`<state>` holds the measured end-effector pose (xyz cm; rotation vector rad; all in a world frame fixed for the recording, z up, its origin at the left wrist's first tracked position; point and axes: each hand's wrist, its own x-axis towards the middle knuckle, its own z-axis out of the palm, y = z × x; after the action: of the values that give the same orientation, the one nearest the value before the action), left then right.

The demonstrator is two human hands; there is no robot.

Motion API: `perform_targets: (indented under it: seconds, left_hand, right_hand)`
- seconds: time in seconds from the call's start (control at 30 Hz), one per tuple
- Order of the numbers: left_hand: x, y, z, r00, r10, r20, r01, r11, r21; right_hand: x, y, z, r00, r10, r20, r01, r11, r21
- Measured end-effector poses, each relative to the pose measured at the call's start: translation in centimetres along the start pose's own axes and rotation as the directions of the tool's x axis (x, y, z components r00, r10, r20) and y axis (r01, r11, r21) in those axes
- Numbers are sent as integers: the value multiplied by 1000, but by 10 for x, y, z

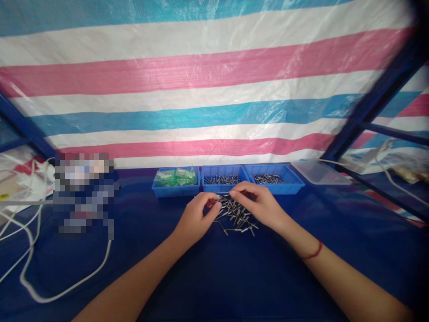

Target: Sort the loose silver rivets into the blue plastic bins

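Observation:
A loose pile of silver pop rivets [238,215] with thin pins lies on the blue table. At the pile's left edge is my left hand [199,217], its thumb and fingers curled together in a pinch; what sits between them is mostly hidden. My right hand [258,203] reaches over the pile's right side and pinches a thin rivet [225,193] that points towards the left fingertips. Just behind the hands, a blue bin [224,170] holds more rivets, and a second blue bin [295,181] to its right holds similar small metal pieces.
Green plastic packets [176,177] fill the left blue bin [174,193]. A clear plastic lid [321,173] lies at the back right. White cables [67,293] loop over the table's left side. A striped sheet [201,74] hangs behind, between blue frame posts [362,107].

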<state>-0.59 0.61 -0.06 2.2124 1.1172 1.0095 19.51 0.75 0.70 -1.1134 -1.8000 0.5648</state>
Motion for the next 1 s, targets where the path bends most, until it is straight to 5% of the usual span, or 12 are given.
perform_targets:
  seconds: [0.1,0.2,0.33,0.43,0.57,0.73,0.87,1.0]
  left_hand:
    - [-2,3,-2,987,98,125,-117,980,160]
    - [-6,5,-3,954,123,273,-198,943,266]
    - [-7,4,-1,925,110,363,-233,921,314]
    - [-6,4,-1,927,108,358,-240,906,348]
    - [-4,5,-8,918,131,375,-271,898,348]
    - [-2,2,-20,870,176,461,-328,904,274]
    - [0,-2,-20,859,194,474,-353,895,273]
    - [1,-4,-14,896,187,402,-326,892,313]
  right_hand:
    - [6,15,-24,976,83,-203,-116,981,-157]
    - [9,35,-53,910,140,-391,-306,863,-402]
    - [7,59,-78,865,180,-468,-476,585,-657]
    - [5,65,-78,873,136,-468,-467,509,-723]
    - [7,54,-65,913,35,-406,-343,604,-720]
    - [9,30,-49,976,-108,-188,-37,771,-636]
    - [5,13,-34,992,-127,-20,101,865,-491]
    - [0,0,-16,958,-166,233,234,923,-304]
